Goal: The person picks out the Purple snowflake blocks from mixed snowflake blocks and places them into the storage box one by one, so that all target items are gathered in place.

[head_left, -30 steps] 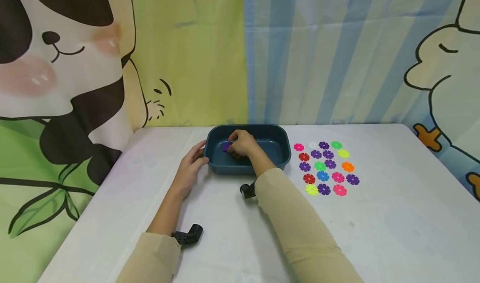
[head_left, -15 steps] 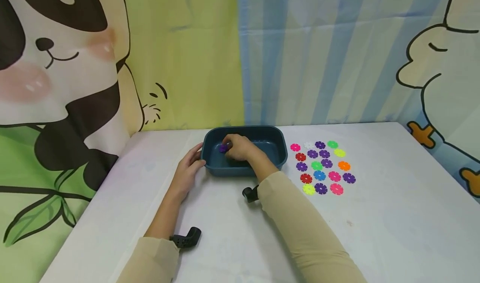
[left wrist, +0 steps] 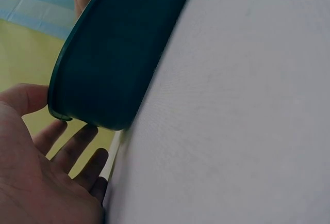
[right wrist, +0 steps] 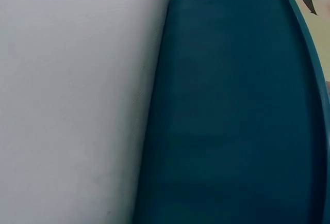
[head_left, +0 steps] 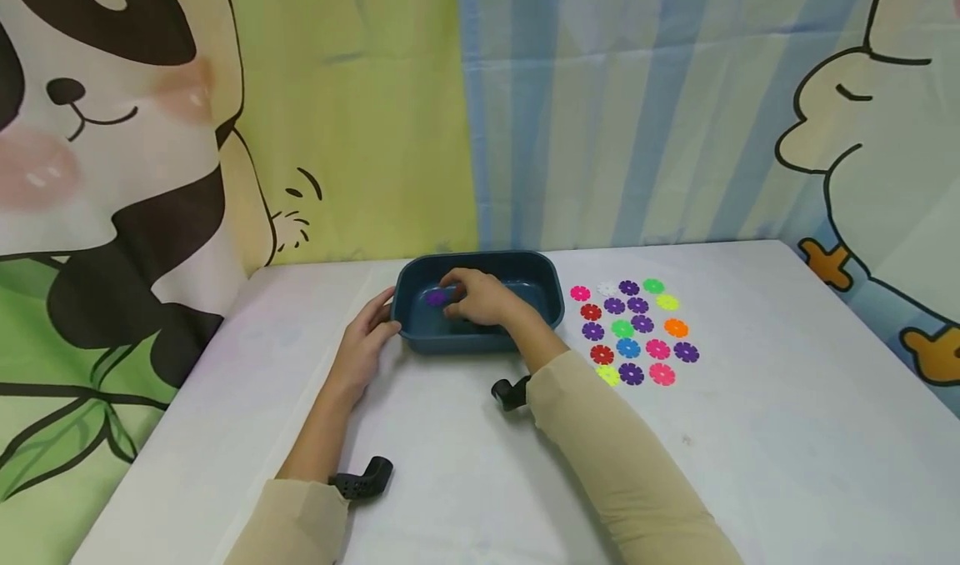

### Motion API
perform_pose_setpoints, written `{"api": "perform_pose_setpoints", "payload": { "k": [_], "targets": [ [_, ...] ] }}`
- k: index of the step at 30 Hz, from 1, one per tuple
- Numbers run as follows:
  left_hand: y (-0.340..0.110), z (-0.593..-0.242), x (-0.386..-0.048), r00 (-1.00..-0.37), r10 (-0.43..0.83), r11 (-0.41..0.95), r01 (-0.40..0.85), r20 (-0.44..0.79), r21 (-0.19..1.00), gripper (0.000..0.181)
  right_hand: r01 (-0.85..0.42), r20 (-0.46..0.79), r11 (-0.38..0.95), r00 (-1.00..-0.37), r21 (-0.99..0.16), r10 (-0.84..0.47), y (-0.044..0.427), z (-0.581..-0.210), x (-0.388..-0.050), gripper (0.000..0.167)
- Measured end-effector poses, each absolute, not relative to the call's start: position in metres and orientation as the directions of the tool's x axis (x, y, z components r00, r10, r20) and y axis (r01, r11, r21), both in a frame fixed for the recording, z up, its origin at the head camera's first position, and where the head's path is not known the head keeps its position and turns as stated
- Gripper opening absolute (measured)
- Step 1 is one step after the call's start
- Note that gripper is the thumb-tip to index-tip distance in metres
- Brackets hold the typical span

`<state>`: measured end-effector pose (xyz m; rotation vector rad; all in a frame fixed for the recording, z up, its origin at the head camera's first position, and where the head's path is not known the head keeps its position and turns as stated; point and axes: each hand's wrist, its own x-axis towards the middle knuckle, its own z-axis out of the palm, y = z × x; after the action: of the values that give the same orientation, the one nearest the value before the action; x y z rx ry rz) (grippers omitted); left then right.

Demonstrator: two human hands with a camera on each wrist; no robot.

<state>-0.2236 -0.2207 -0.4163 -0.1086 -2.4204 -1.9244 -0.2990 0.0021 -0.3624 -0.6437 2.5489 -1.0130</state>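
A dark teal tub (head_left: 468,344) stands near the table's far edge. My left hand (head_left: 360,344) touches its left end. The left wrist view shows that hand's thumb at the rim and relaxed, spread fingers by the end wall of the tub (left wrist: 116,59). Inside, a purple flower-shaped disc (head_left: 436,297) lies toward the left. Just to its right is my right hand (head_left: 483,298), lowered into the tub with thumb and forefinger apart; nothing shows between them. Only the outer wall of the tub (right wrist: 237,105) fills the right wrist view, and the right hand is hidden there.
Several flower-shaped discs lie flat in loose rows right of the tub, among them an orange disc (head_left: 676,327), a blue disc (head_left: 628,347) and a red disc (head_left: 602,354). A printed curtain (head_left: 367,157) hangs behind the white table (head_left: 750,482).
The right hand's fingers have come away from the purple disc, which now shows more fully on the tub floor. The left hand stays at the tub's end. The head view has shifted slightly.
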Motion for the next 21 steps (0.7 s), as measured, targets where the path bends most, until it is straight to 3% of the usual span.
{"api": "perform_pose_setpoints", "payload": {
  "k": [5,11,21],
  "targets": [
    [-0.219,-0.416,-0.223,-0.997,0.023,0.228,0.081,0.078,0.97,0.057,-0.321,-0.026,0.597,-0.867,-0.736,-0.498,0.01,-0.366,-0.294,0.045],
    [-0.218,-0.418,-0.224,-0.995,0.037,0.217,0.098,0.092,0.971,0.056,-0.313,0.102,0.564,-0.922,-0.764,-0.373,0.015,-0.363,-0.287,0.034],
    [-0.22,-0.416,-0.223,-0.996,0.028,0.239,0.091,0.087,0.967,0.057,-0.358,0.225,0.501,-0.925,-0.788,-0.307,0.026,-0.358,-0.265,0.035]
  ]
}}
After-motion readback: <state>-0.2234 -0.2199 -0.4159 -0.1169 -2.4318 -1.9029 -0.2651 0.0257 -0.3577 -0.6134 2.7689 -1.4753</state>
